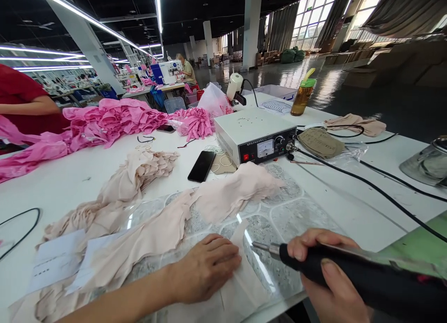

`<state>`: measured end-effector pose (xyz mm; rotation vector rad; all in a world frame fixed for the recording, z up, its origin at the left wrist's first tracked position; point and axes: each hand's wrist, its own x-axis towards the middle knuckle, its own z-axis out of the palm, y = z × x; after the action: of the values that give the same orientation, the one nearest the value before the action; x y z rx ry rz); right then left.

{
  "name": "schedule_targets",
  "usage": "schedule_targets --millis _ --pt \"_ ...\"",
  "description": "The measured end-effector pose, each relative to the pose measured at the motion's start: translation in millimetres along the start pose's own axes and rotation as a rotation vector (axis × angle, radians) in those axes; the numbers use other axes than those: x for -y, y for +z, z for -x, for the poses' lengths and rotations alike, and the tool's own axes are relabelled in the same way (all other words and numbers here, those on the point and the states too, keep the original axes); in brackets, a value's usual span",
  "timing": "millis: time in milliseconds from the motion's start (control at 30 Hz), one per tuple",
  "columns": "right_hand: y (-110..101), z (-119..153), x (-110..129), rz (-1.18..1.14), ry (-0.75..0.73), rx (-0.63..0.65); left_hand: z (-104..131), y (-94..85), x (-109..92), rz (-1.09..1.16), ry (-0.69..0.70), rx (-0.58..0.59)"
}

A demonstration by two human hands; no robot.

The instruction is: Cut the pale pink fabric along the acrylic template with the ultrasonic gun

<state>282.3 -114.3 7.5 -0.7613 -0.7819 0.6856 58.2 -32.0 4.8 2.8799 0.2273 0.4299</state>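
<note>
My left hand (208,266) lies palm down on a thin beige fabric piece (247,278), its fingers stretched out and pressing it against a glossy grey-patterned sheet (296,216). In my right hand (330,271) is a black handheld tool (370,281) with a narrow metal tip. The tip points left, just right of the fabric's edge; whether it touches the sheet I cannot tell. Beyond my left hand lie a stack of beige fabric pieces (237,190) and a longer strip of layered beige fabric (153,234).
A control box (258,132) with a dial stands behind the fabric, a black cable (370,188) running right from it. Nearby are a phone (201,166), a bottle (303,97), a glass jar (426,162) and pink fabric (115,118). A person in red (28,99) stands at left.
</note>
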Motion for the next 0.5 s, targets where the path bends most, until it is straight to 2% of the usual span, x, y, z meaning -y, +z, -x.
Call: schedule_targets --millis 200,367,500 --pt "13.2 -17.4 -30.4 -0.014 -0.052 0.014 2.7 3.7 -4.6 -0.058 0.052 0.032" --pt "15.9 -15.8 -38.5 0.006 -0.032 0.040 5.8 0.4 -1.3 -0.051 0.101 0.039" --pt "13.9 -13.9 -37.8 0.019 -0.046 0.026 7.9 0.8 4.8 0.057 0.009 -0.053"
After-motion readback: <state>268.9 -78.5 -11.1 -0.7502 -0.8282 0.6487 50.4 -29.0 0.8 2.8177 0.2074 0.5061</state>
